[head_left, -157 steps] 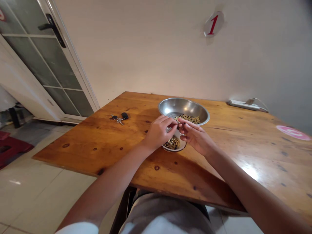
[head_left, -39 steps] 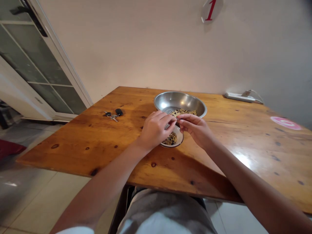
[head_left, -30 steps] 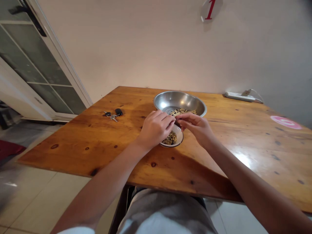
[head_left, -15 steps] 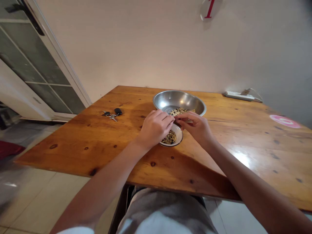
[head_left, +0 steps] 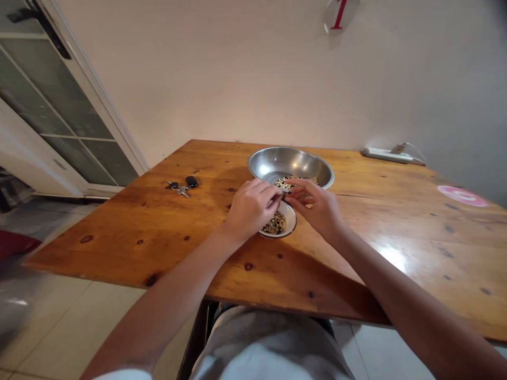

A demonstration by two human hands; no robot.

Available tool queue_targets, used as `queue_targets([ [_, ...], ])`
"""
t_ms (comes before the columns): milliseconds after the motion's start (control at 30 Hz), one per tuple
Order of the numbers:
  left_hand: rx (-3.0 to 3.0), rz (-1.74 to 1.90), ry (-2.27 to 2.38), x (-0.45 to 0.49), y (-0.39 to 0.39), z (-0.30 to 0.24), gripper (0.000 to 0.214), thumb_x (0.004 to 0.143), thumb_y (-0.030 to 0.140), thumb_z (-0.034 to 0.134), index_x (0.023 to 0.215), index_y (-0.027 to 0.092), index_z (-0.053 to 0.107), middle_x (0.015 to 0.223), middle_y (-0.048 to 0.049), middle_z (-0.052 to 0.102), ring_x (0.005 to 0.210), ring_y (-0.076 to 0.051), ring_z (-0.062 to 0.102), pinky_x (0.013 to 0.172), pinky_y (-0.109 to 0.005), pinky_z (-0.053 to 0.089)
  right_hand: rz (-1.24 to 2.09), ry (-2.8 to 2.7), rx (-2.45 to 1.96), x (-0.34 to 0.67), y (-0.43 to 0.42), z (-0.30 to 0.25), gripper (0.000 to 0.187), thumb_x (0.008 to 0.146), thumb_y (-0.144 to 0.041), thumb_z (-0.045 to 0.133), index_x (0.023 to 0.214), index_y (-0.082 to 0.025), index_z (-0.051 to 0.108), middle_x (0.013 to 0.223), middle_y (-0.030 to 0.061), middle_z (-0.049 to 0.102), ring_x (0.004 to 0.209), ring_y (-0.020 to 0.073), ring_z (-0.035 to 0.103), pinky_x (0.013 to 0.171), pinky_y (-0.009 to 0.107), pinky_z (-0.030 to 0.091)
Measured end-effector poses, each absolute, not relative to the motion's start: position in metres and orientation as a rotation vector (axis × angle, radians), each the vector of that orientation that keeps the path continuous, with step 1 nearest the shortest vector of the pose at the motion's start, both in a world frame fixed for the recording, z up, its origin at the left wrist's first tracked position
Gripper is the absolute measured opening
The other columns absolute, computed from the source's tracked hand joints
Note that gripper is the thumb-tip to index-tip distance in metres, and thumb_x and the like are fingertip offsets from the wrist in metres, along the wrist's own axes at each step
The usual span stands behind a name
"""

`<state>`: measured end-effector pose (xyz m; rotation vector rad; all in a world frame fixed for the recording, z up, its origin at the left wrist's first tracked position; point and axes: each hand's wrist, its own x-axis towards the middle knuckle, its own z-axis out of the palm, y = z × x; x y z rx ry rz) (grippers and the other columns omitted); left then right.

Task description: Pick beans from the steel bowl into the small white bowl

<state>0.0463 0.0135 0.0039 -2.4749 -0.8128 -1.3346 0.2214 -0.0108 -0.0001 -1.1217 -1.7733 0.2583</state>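
Note:
A small white bowl [head_left: 288, 228] of mixed pale and dark beans sits on the wooden table [head_left: 166, 232] in front of me. Just behind it stands a larger steel bowl [head_left: 277, 161] with a thin layer of beans. My left hand [head_left: 251, 208] rests over the small bowl's left rim, fingers curled and pinched. My right hand [head_left: 315, 206] hovers over the gap between the two bowls, its fingertips pinched close to the left hand's. What either hand pinches is too small to make out.
A bunch of keys with a black fob [head_left: 182, 186] lies left of the bowls. A white power strip [head_left: 386, 154] lies at the far right by the wall, and a pink round sticker [head_left: 462, 195] marks the table's right side. A glass door [head_left: 59, 116] stands left.
My right hand's fingertips have edged a little up and back toward the steel bowl. My left hand stays on the small bowl's rim. The bowls have not moved.

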Motion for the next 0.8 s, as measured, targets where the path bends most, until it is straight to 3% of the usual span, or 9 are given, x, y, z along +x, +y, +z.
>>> queue_targets([
  [133, -2.637, -1.697, -1.018, 0.048, 0.014, 0.003, 0.006, 0.082, 0.018, 0.060, 0.080, 0.017, 0.066, 0.075, -0.0012, 0.067, 0.073, -0.012, 0.059, 0.070, -0.025, 0.047, 0.371, -1.711, -1.136, 0.224, -0.009, 0.001, 0.028, 0.077, -0.023, 0.063, 0.104, -0.019, 0.063, 0.078, 0.0030, 0.065, 0.070, 0.0138, 0.061, 0.059, 0.027, 0.052],
  [367, -2.913, -2.149, -1.330, 0.053, 0.018, 0.001, 0.005, 0.077, 0.021, 0.066, 0.078, 0.016, 0.068, 0.081, -0.0035, 0.071, 0.076, -0.013, 0.065, 0.074, -0.026, 0.051, 0.456, -1.572, -1.090, 0.221, -0.013, 0.006, 0.010, 0.078, -0.028, 0.062, 0.084, -0.021, 0.065, 0.073, 0.0007, 0.064, 0.063, 0.0114, 0.059, 0.056, 0.026, 0.051],
  [800, -3.010, -1.922, -1.170, 0.055, 0.022, -0.007, 0.015, 0.076, 0.024, 0.068, 0.090, 0.019, 0.069, 0.091, -0.0050, 0.072, 0.088, -0.017, 0.064, 0.082, -0.032, 0.050, 0.314, -1.688, -1.088, 0.224, -0.012, 0.003, 0.011, 0.080, -0.028, 0.060, 0.081, -0.018, 0.064, 0.075, 0.0028, 0.065, 0.064, 0.0121, 0.058, 0.055, 0.027, 0.050],
])
